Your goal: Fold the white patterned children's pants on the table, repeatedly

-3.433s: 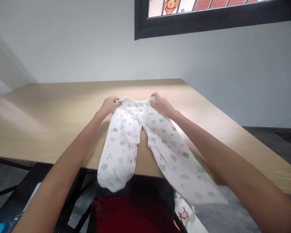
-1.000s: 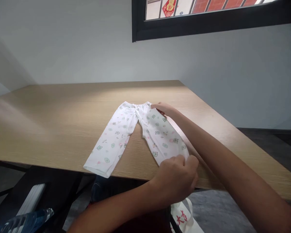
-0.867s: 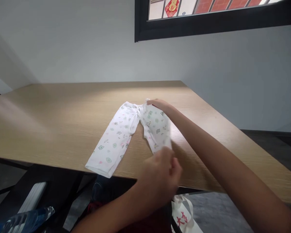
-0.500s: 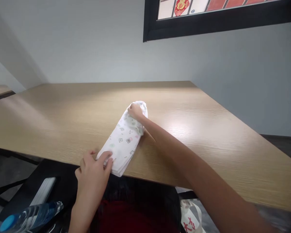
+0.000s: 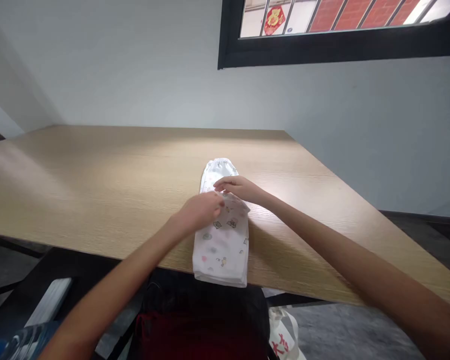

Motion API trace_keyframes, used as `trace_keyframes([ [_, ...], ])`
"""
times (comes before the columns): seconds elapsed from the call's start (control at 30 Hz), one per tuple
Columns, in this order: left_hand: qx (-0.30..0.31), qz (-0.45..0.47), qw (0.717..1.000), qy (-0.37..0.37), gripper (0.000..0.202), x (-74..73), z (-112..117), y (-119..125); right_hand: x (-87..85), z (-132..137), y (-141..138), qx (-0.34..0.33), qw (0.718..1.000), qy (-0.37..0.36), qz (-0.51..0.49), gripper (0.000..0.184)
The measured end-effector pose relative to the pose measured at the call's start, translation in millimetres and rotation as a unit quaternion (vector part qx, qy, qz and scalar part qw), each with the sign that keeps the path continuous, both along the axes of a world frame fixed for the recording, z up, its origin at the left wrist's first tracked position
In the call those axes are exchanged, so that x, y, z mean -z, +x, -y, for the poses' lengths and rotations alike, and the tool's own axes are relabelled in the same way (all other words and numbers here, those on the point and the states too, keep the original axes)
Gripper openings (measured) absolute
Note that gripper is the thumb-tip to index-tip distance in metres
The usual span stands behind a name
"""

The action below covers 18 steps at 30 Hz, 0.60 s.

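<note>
A white garment (image 5: 221, 245) printed with small pastel drawings lies folded into a long strip on the wooden table. Its gathered far end (image 5: 221, 164) points to the wall, and its near end hangs slightly past the table's front edge. My left hand (image 5: 204, 207) is over the strip's left middle, fingers curled down against the fabric and a little blurred; its fingertips are partly hidden. My right hand (image 5: 238, 187) comes from the right, fingers stretched out and resting lightly on the cloth just beyond the left fingertips. A loose corner sticks out under the right wrist.
The light wooden table (image 5: 135, 165) reaches to a grey-white wall with a dark-framed window (image 5: 322, 47). Below the front edge, a water bottle (image 5: 26, 340) lies on a black seat (image 5: 22, 295) at left. A white bag (image 5: 285, 335) with red writing is below right.
The garment has turned to point straight away from me and shifted right. My left hand has gone from its near corner to its middle. My right hand has drawn nearer and its fist has opened.
</note>
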<state>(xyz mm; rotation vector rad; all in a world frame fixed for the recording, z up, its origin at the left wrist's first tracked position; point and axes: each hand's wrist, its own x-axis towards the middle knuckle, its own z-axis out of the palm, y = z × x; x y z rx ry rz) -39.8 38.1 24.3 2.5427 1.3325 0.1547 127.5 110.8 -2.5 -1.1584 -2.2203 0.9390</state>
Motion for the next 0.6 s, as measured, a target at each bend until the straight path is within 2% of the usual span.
trace_keyframes([
  [0.07,0.014,0.004,1.000,0.003,0.027,4.3,-35.7,7.0,2.7,6.1,-0.2,0.002,1.000,0.004,-0.007,0.036],
  [0.13,0.018,0.012,1.000,0.015,0.028,13.3,-43.1,11.4,10.3,0.0,-3.6,-0.002,0.999,0.036,0.021,0.040],
  [0.2,0.025,0.021,0.999,0.030,0.030,24.3,-19.1,10.6,20.0,-16.6,-8.0,-0.031,0.990,0.109,0.083,0.041],
  [0.3,0.035,0.041,0.997,0.062,0.037,40.0,51.3,-1.0,32.0,-50.1,-14.6,-0.051,0.956,0.214,0.193,0.044],
  [0.4,0.033,0.076,0.987,0.141,0.049,54.8,112.4,-18.0,36.7,-76.6,-21.8,-0.012,0.943,0.222,0.249,0.048],
  [0.43,0.033,0.079,0.982,0.167,0.050,59.8,123.9,-22.9,36.8,-81.6,-24.2,-0.003,0.942,0.218,0.256,0.048],
  [0.5,0.035,0.085,0.972,0.215,0.042,69.0,132.8,-30.4,35.2,-85.3,-28.4,0.000,0.940,0.217,0.264,0.048],
  [0.6,0.043,0.135,0.951,0.276,0.035,75.7,125.3,-35.8,28.5,-72.0,-30.2,-0.008,0.934,0.230,0.274,0.046],
])
